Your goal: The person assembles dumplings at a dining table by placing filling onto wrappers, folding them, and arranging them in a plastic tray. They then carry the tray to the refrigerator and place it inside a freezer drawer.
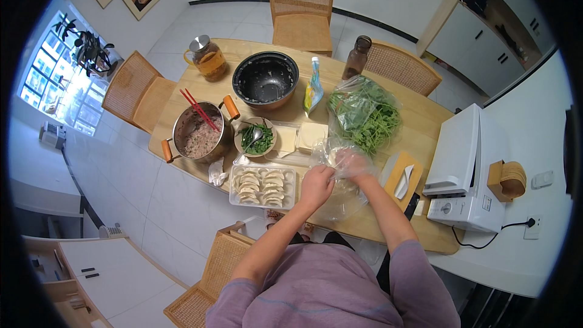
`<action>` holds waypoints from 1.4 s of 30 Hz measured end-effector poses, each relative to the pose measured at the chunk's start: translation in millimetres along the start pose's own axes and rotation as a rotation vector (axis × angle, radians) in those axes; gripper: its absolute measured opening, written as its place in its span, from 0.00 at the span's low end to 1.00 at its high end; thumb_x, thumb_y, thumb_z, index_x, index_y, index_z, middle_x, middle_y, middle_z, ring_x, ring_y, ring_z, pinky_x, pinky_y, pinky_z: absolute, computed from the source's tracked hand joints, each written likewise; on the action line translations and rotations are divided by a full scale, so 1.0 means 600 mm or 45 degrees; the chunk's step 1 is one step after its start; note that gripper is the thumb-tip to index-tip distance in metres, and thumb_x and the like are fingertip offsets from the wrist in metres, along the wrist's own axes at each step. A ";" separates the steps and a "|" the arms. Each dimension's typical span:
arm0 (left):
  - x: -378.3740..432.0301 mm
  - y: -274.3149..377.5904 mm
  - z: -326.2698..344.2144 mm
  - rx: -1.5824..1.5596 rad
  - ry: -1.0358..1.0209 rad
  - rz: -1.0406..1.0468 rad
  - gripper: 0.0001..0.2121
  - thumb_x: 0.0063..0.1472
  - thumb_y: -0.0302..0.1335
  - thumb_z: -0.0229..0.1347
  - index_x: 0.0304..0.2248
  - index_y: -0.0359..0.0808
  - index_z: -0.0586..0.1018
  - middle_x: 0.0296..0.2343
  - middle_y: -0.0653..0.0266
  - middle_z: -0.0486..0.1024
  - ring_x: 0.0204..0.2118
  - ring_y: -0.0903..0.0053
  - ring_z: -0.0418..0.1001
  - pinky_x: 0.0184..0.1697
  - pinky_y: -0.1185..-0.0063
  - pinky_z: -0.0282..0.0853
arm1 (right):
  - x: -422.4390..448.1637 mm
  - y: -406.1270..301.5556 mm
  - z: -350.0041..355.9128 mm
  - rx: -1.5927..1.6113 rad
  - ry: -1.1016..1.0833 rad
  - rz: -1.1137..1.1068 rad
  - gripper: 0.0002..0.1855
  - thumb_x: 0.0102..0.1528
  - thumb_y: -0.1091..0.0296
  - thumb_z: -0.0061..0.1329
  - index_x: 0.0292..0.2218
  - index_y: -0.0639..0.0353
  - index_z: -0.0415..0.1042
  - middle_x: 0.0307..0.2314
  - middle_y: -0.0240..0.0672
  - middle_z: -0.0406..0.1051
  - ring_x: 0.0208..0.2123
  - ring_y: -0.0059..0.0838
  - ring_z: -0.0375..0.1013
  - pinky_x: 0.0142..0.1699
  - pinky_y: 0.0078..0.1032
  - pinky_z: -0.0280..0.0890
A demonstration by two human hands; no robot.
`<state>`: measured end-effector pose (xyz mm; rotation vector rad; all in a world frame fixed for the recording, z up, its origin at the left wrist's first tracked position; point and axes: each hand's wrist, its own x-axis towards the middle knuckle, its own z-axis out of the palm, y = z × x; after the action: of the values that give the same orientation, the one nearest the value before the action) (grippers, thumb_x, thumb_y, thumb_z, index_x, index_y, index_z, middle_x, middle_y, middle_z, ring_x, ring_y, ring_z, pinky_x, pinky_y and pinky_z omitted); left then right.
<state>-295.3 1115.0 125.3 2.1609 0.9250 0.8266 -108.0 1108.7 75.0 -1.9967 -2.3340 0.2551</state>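
Note:
My left hand pinches the edge of a clear plastic bag above the near side of the table. My right hand is inside the bag, seen blurred through the film; whether its fingers hold anything cannot be told. Left of the hands lies a clear plastic tray with two rows of folded dumplings. Behind it are square dumpling wrappers in a stack, a bowl of chopped greens with a spoon, and a steel pot of minced filling with red chopsticks.
Beyond stand a black inner pot, a glass tea jug, a spouted pouch and a brown bottle. Bagged leafy greens lie behind my right hand. At right are a yellow packet and a white microwave.

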 end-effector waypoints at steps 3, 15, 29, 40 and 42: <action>0.002 0.002 0.000 0.011 0.000 0.012 0.07 0.45 0.22 0.54 0.28 0.36 0.74 0.24 0.59 0.69 0.31 0.61 0.69 0.33 0.69 0.65 | -0.002 -0.004 0.016 -0.086 0.124 0.007 0.09 0.49 0.65 0.43 0.33 0.55 0.70 0.33 0.42 0.71 0.35 0.40 0.71 0.40 0.34 0.67; 0.035 0.031 0.006 -0.112 0.065 0.034 0.06 0.46 0.22 0.53 0.28 0.36 0.75 0.25 0.58 0.71 0.31 0.61 0.70 0.34 0.69 0.66 | -0.051 0.066 0.212 1.120 1.083 0.819 0.04 0.50 0.71 0.46 0.31 0.57 0.67 0.22 0.31 0.67 0.28 0.26 0.68 0.33 0.26 0.64; -0.035 -0.027 -0.073 -0.289 -0.192 -0.131 0.19 0.52 0.31 0.55 0.44 0.35 0.72 0.40 0.54 0.71 0.44 0.64 0.68 0.48 0.75 0.62 | -0.186 -0.147 -0.150 2.007 0.357 0.593 0.03 0.55 0.72 0.45 0.33 0.59 0.65 0.23 0.25 0.69 0.26 0.12 0.64 0.31 0.13 0.59; -0.113 0.022 -0.202 -2.658 -0.112 -1.081 0.26 0.63 0.45 0.42 0.52 0.32 0.61 0.49 0.57 0.64 0.53 0.67 0.60 0.57 0.69 0.54 | -0.048 -0.307 -0.228 0.486 0.583 -0.459 0.06 0.47 0.71 0.50 0.31 0.57 0.72 0.25 0.35 0.71 0.27 0.34 0.72 0.31 0.26 0.67; -0.114 -0.007 -0.234 -2.629 -0.051 -0.944 0.24 0.63 0.41 0.41 0.52 0.31 0.61 0.50 0.56 0.63 0.54 0.66 0.59 0.58 0.68 0.51 | -0.020 -0.343 -0.204 0.458 0.383 -0.555 0.07 0.46 0.69 0.50 0.31 0.56 0.72 0.27 0.33 0.72 0.29 0.35 0.72 0.32 0.27 0.67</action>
<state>-439.1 1106.7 186.5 0.0140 0.2845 0.6722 -288.4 1077.1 229.9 -1.2366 -2.2564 0.2971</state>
